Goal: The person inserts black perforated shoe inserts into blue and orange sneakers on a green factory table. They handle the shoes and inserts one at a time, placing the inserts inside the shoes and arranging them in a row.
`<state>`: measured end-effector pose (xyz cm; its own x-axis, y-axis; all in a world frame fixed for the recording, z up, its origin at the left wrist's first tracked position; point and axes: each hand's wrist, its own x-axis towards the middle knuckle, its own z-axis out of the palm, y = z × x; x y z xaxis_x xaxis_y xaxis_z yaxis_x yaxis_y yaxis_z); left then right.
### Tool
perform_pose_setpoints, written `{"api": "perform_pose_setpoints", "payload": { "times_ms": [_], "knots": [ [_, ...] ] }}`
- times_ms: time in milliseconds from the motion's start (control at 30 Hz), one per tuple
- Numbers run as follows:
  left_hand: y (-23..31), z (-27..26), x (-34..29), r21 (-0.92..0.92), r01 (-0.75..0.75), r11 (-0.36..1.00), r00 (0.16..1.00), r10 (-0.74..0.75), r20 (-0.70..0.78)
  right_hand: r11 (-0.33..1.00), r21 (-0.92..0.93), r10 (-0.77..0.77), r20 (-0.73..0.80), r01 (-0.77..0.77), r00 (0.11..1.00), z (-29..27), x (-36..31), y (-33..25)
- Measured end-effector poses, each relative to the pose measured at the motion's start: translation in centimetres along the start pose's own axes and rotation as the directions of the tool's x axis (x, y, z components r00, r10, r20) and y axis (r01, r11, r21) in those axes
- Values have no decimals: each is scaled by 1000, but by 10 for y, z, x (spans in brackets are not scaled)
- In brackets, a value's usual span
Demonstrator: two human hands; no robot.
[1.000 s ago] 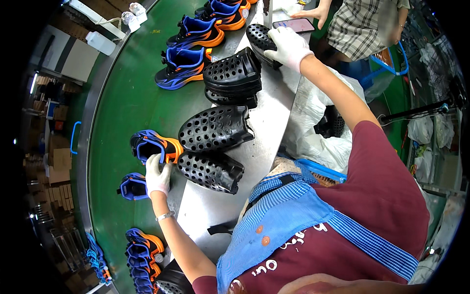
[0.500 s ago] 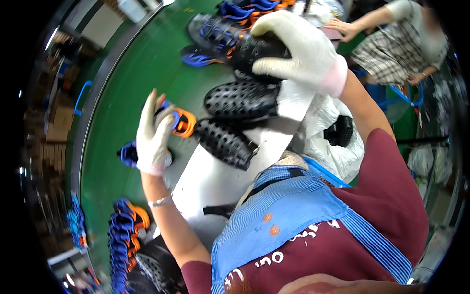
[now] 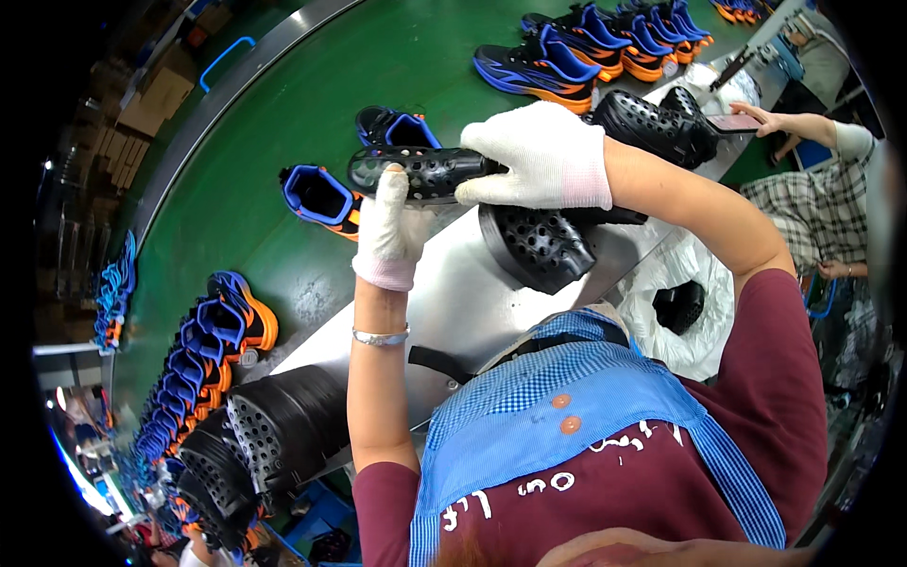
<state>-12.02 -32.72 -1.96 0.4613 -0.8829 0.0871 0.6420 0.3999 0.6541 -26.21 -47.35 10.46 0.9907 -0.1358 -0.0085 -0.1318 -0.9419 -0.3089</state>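
Observation:
A black perforated shoe tree (image 3: 420, 173) lies crosswise between my gloved hands, above the near edge of the green belt. My left hand (image 3: 387, 231) holds its rounded end, thumb on top and the other fingers mostly hidden. My right hand (image 3: 539, 156) grips the opposite end between thumb and fingers. Just below my right hand, another black shoe tree (image 3: 537, 248) rests on the metal ledge (image 3: 444, 298). Beyond my left hand a blue, black and orange sneaker (image 3: 319, 197) stands on the belt. A second sneaker (image 3: 402, 127) is partly covered by the held shoe tree.
Sneakers line the belt (image 3: 283, 123) at far right (image 3: 543, 71) and at left (image 3: 222, 326). Large black perforated pieces (image 3: 293, 416) sit lower left. More black pieces (image 3: 652, 123) lie near another person's hand (image 3: 770, 120). A white plastic bag (image 3: 713, 345) hangs at right.
My hands were apart, the left open beside a sneaker and the right over black pieces farther off. Now they meet on one shoe tree. The whole view has shifted.

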Motion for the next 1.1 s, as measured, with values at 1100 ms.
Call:
{"api": "perform_pose_setpoints", "payload": {
  "times_ms": [1100],
  "knots": [
    [-8, -51, 86, 893, 305, -331, 772, -463, -436, 808, 78, 513, 393, -584, 763, 133, 210, 22]
  ]
}}
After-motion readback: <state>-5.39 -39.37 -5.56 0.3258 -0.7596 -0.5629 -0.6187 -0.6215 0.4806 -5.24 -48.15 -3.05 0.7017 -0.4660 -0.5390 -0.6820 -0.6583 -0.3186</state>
